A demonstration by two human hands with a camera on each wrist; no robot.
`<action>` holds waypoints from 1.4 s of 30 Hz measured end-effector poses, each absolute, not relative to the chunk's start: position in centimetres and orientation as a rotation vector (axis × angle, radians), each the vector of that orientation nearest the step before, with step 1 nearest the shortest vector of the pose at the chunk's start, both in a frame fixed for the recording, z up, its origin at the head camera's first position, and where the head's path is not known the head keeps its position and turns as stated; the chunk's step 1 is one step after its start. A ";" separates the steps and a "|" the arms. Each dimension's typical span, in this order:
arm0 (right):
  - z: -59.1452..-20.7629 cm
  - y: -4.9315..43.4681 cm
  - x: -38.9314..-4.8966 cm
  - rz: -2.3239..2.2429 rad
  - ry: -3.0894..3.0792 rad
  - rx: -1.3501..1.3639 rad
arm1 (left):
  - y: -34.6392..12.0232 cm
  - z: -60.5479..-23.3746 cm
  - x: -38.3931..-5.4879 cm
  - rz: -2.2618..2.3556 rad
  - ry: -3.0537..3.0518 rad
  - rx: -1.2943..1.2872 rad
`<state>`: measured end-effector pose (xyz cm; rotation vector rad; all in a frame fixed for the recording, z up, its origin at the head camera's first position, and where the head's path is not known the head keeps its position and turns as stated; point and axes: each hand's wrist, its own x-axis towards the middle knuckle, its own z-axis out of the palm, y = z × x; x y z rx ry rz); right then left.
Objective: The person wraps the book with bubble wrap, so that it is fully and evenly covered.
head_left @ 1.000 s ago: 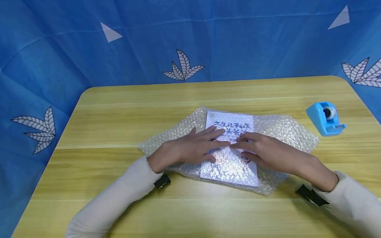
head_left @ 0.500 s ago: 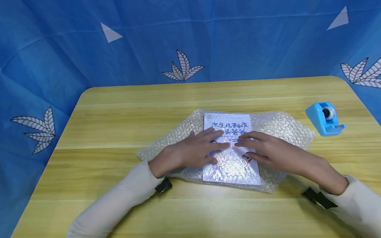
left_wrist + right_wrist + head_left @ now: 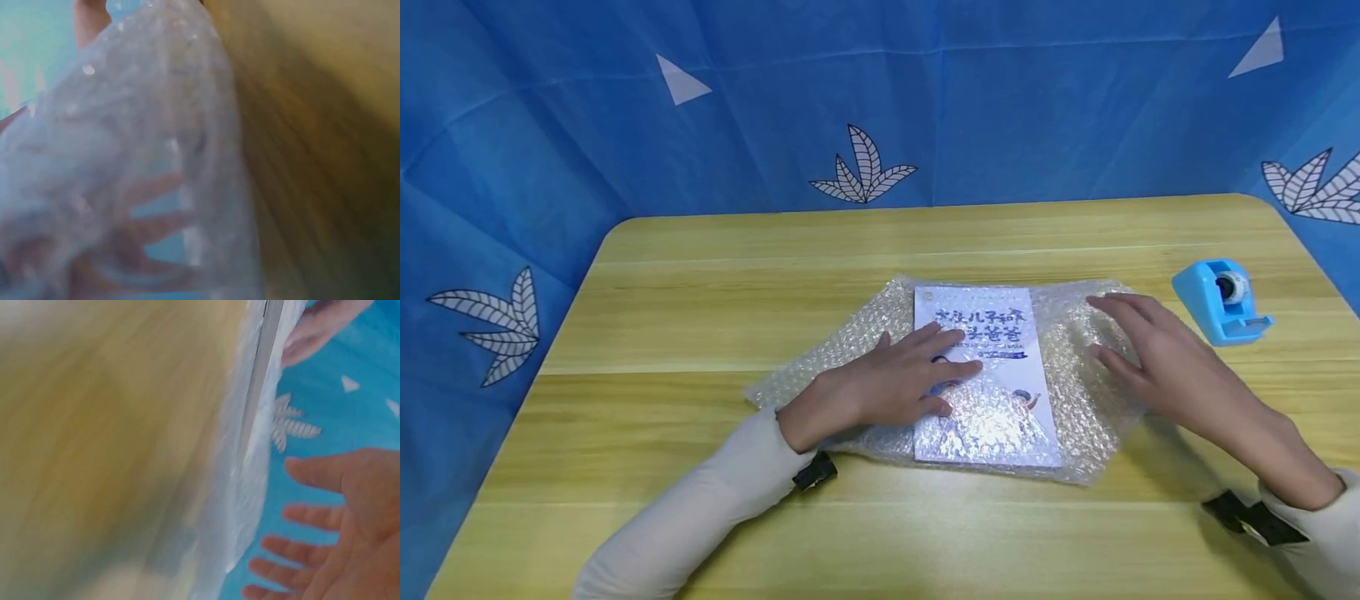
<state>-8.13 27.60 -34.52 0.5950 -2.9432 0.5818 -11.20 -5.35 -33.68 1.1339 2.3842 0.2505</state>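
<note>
A white book with blue lettering lies inside bubble wrap on the table, a sheet of the wrap covering its lower part. My left hand rests with spread, straight fingers on the book's left side. To the right, my right hand is over the right part of the bubble wrap, fingers apart and holding nothing. The right wrist view has this right hand open beside the wrap's edge. In the left wrist view, blurred bubble wrap covers much of the picture, with fingers showing through it.
A blue tape dispenser with a roll of tape stands at the table's right side. The wooden table ends at a blue curtain with leaf patterns behind and at the sides.
My right hand has lifted off the book and moved right, over the wrap's right part. The book and wrap shifted slightly at first. My left hand stays on the book.
</note>
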 end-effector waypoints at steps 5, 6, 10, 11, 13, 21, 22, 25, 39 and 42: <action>-35.0 30.2 -8.4 0.663 -3.084 0.313 | -5.4 -33.6 -11.2 0.244 2.383 1.141; -35.1 30.6 -8.5 0.681 -3.100 0.293 | -5.4 -33.6 -11.2 0.241 2.385 1.140; -35.2 31.8 -9.0 0.741 -3.136 0.258 | -5.4 -33.6 -11.3 0.245 2.379 1.131; -35.2 32.0 -9.1 0.757 -3.144 0.256 | -5.4 -33.6 -11.3 0.249 2.376 1.128; -35.2 32.4 -9.3 0.791 -3.163 0.249 | -5.4 -33.6 -11.3 0.253 2.371 1.124; -35.5 33.5 -9.8 0.845 -3.255 0.148 | -5.3 -33.6 -11.3 0.240 2.366 1.132; -35.5 33.6 -9.8 0.844 -3.258 0.140 | -5.3 -33.6 -11.3 0.238 2.368 1.133; -35.3 33.7 -9.9 0.829 -3.263 0.102 | -5.3 -33.6 -11.3 0.241 2.370 1.133; -34.1 33.5 -9.8 1.201 -3.142 0.072 | -5.3 -33.6 -11.4 0.233 2.372 1.128; -33.7 33.2 -9.8 1.304 -3.087 0.096 | -5.3 -33.6 -11.4 0.235 2.372 1.125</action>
